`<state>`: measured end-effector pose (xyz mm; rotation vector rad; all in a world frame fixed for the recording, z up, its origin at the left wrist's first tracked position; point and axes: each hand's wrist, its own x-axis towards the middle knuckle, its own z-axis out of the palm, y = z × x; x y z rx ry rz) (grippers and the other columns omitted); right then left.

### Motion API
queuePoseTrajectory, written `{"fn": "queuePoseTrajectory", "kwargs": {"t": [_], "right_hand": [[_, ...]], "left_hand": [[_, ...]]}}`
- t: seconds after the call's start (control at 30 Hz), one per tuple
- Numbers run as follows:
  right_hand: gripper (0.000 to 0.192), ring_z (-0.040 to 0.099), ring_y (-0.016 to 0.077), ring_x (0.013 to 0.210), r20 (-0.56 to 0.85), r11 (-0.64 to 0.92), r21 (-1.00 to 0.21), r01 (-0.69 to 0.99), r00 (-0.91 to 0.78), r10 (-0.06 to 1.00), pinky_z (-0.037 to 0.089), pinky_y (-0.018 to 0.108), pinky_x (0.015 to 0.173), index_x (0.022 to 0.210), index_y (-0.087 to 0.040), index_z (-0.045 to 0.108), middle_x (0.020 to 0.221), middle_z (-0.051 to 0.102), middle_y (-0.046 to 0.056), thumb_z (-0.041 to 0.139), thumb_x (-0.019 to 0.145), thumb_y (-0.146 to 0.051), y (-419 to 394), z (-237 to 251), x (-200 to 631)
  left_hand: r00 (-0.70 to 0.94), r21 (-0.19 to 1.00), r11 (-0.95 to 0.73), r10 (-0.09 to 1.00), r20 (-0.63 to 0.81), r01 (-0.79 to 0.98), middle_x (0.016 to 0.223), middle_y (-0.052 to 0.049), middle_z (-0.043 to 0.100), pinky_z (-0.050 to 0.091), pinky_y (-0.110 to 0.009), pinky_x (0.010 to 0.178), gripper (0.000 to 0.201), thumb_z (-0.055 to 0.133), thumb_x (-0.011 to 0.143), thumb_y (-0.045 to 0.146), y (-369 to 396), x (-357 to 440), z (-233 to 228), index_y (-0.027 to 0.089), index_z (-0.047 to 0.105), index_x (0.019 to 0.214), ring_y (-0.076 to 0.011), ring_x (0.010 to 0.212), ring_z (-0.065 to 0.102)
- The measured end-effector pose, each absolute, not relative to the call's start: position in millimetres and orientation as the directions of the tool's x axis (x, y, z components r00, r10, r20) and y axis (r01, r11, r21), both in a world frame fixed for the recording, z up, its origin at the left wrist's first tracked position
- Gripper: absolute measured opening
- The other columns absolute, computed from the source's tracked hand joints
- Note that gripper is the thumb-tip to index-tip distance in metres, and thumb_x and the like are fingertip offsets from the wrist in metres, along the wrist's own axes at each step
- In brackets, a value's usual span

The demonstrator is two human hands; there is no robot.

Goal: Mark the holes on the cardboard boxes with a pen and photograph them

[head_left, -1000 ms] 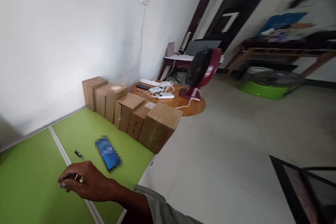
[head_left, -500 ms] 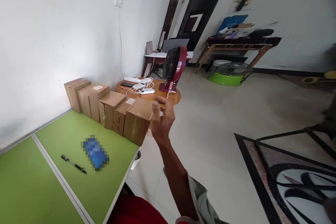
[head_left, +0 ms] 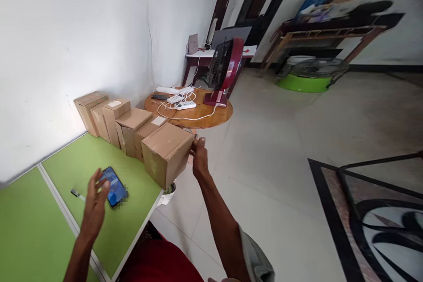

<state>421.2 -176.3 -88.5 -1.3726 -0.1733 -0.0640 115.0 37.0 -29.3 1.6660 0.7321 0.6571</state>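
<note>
Fingers of the right hand (head_left: 199,158) press flat against the far side of the nearest cardboard box (head_left: 167,153) at the green table (head_left: 132,229) edge, frame centre; the left hand (head_left: 95,202) hovers spread over the phone (head_left: 113,186). Stiff, probably light — best clasped on opposite faces. Open floor lies right; five more boxes (head_left: 112,116) crowd behind.

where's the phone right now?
In the head view the phone lies face up on the green table, lower left, just beyond the raised left hand, between the pen and the nearest cardboard box.
</note>
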Motion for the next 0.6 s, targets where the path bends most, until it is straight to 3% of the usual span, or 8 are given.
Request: {"fn": "queuePoseTrajectory", "kwargs": {"t": [0.13,0.27,0.47,0.53,0.6], "right_hand": [[0.113,0.064,0.0405,0.144,0.014,0.273,-0.960,-0.069,0.957,0.289,0.051,0.052,0.113,0.131,-0.025,0.081,0.141,0.080,0.016,0.033,0.081,-0.114,-189,-110,409],[0.103,0.054,0.0364,0.157,-0.008,0.296,-0.947,-0.123,0.932,0.362,0.044,0.053,0.127,0.138,-0.031,0.080,0.153,0.075,0.011,0.045,0.082,-0.111,-190,-132,387],[0.099,0.069,0.0380,0.131,-0.029,0.219,-0.968,-0.123,0.922,0.387,0.060,0.054,0.108,0.121,-0.024,0.082,0.126,0.083,0.014,0.047,0.085,-0.109,-199,-143,356],[0.092,0.071,0.0369,0.122,0.012,0.182,-0.981,-0.064,0.921,0.389,0.062,0.053,0.102,0.122,-0.022,0.081,0.122,0.083,0.014,0.048,0.092,-0.103,-205,-137,342],[0.082,0.072,0.0363,0.120,0.090,0.141,-0.989,0.036,0.915,0.394,0.061,0.052,0.103,0.127,-0.023,0.081,0.129,0.082,0.014,0.050,0.100,-0.093,-212,-125,326]], "left_hand": [[0.761,0.982,-0.177,0.645,0.068,0.062,0.178,-0.021,0.044,0.041,-0.064,0.132,0.095,0.059,0.097,0.086,5,163,-53,0.026,0.048,0.171,-0.0415,0.161,0.050],[0.838,0.975,-0.214,0.542,0.065,0.062,0.183,-0.020,0.036,0.036,-0.063,0.135,0.094,0.055,0.102,0.082,-9,196,-76,0.029,0.038,0.178,-0.0408,0.169,0.040],[0.874,0.978,-0.207,0.476,0.100,0.001,0.191,-0.018,0.023,0.021,-0.054,0.143,0.106,0.051,0.102,0.085,-22,223,-91,0.025,0.019,0.184,-0.0353,0.177,0.023],[0.879,0.981,-0.196,0.466,0.097,-0.004,0.190,-0.017,0.028,0.026,-0.052,0.142,0.104,0.050,0.103,0.084,-22,212,-91,0.025,0.021,0.184,-0.0342,0.176,0.027],[0.868,0.979,-0.204,0.491,0.078,0.027,0.185,-0.017,0.039,0.030,-0.052,0.140,0.099,0.050,0.103,0.084,-20,189,-92,0.026,0.033,0.181,-0.0343,0.174,0.032]]}}
